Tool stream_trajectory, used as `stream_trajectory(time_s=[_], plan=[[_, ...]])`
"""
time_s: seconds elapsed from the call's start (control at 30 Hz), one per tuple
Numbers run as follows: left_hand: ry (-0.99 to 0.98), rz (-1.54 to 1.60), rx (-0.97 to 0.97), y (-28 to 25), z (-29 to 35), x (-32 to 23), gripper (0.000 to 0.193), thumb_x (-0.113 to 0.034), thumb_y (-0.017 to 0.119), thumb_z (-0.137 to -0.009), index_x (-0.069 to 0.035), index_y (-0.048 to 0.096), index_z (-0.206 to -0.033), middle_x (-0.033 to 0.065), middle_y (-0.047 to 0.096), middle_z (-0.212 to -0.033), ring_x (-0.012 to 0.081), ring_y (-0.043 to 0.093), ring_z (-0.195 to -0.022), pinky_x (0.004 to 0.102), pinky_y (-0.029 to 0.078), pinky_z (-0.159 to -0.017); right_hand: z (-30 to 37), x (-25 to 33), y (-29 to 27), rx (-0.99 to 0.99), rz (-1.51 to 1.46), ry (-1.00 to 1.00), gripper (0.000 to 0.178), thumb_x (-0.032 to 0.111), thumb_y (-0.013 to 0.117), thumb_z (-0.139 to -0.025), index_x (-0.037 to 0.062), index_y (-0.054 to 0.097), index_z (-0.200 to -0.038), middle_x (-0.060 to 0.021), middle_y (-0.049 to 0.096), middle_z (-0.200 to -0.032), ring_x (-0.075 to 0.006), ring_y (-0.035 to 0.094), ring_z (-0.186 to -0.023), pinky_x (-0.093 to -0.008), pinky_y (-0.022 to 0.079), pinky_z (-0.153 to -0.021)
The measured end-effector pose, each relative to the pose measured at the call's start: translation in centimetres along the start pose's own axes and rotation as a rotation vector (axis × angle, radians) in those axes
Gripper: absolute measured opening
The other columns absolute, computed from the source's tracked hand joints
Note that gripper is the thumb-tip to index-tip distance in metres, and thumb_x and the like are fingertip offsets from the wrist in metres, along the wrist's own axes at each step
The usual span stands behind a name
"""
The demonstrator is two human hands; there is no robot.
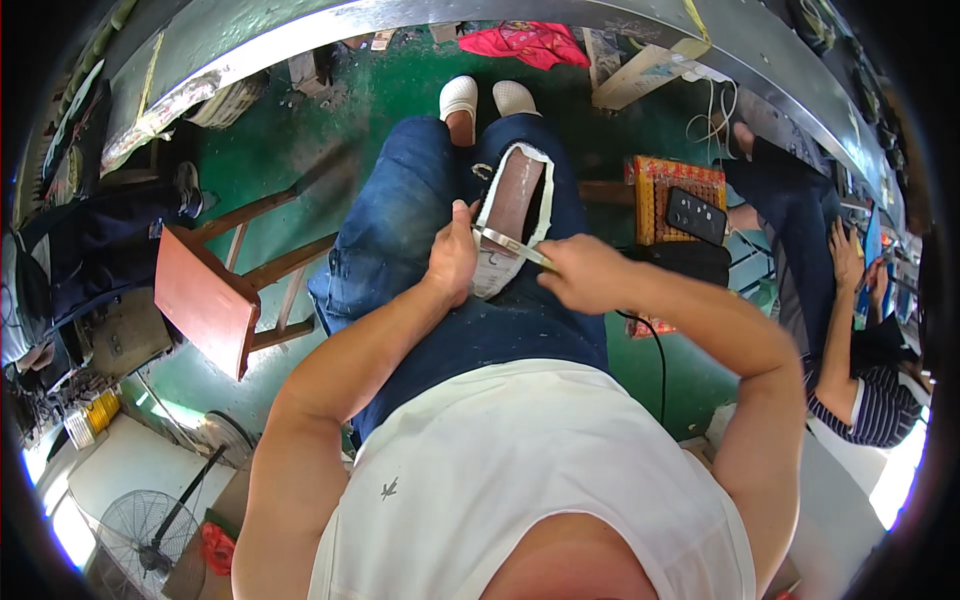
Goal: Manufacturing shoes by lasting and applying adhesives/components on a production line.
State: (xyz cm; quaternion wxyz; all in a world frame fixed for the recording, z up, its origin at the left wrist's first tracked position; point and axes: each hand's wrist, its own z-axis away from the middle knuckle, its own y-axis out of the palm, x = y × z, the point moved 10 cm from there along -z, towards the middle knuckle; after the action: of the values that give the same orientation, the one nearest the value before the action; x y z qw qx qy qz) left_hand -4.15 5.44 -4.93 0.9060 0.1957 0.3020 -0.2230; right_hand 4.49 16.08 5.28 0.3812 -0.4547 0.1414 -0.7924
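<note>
Right fingers [562,262] gripping metal tool [513,244], left fingers [460,228], grip unclear, beside long shoe [514,195], brown-centred, white-rimmed

No words or numbers are readable. The shirt [540,460] bears a small dark logo [389,488] at seven o'clock.

white glare is blowing out both lower side edges, the green floor [260,155] is reflecting a pale sheen, fisheye distortion is bowing the bench edge [300,40], and black vignetting is darkening the corners.
</note>
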Motion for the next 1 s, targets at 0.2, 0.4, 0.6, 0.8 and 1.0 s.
stream_trajectory(time_s=[0.2,0.4,0.6,0.8,1.0], plan=[[0.459,-0.452,-0.068,-1.7,-2.0,-2.0,0.056,-0.038,0.033,-0.109,0.006,0.06,-0.131,0.0265,0.069,-0.117,0.0324,0.066,-0.115,0.0349,0.047,-0.1,0.8,-0.3,1.7,-0.109,-0.315,0.065,0.024,0.02,0.063,-0.091,-0.0001,0.061,-0.104,-0.0244,0.067,-0.096,-0.0448,0.064,-0.093,-0.0505,0.05,-0.083],[0.782,-0.706,-0.029,1.3,1.4,-5.6,0.047,-0.03,0.037,-0.107,0.003,0.057,-0.134,0.0301,0.064,-0.123,0.0457,0.064,-0.112,0.0421,0.051,-0.097,2.0,-2.6,-2.5,-0.341,-0.061,0.083,0.03,0.018,0.062,-0.093,-0.0013,0.055,-0.114,-0.0278,0.065,-0.098,-0.0461,0.062,-0.097,-0.0508,0.049,-0.083],[0.929,-1.199,0.17,4.8,3.5,-6.7,0.05,-0.028,0.047,-0.103,-0.018,0.041,-0.152,0.0281,0.048,-0.145,0.0466,0.067,-0.097,0.0484,0.058,-0.084,2.4,-7.9,-0.1,-0.308,-0.159,0.203,0.024,0.021,0.061,-0.094,-0.0001,0.056,-0.105,-0.024,0.067,-0.089,-0.0454,0.065,-0.088,-0.0497,0.051,-0.08],[0.821,-1.39,0.282,5.5,2.3,-6.8,0.054,-0.032,0.047,-0.103,-0.025,0.034,-0.155,0.0299,0.045,-0.145,0.0475,0.069,-0.087,0.0492,0.059,-0.08,2.8,-7.0,-2.2,-0.088,-0.528,0.408,0.024,0.022,0.054,-0.1,-0.0023,0.057,-0.101,-0.0128,0.065,-0.077,-0.0233,0.066,-0.071,-0.0388,0.053,-0.07],[0.635,-1.636,0.377,7.1,3.5,-7.2,0.06,-0.029,0.052,-0.102,-0.02,0.029,-0.157,0.0322,0.045,-0.145,0.0475,0.067,-0.099,0.0476,0.056,-0.088,-0.3,-8.1,-3.6,-0.49,-0.125,0.174,0.041,0.035,0.046,-0.105,-0.0038,0.057,-0.097,-0.0268,0.065,-0.083,-0.0454,0.065,-0.082,-0.0499,0.051,-0.074]])
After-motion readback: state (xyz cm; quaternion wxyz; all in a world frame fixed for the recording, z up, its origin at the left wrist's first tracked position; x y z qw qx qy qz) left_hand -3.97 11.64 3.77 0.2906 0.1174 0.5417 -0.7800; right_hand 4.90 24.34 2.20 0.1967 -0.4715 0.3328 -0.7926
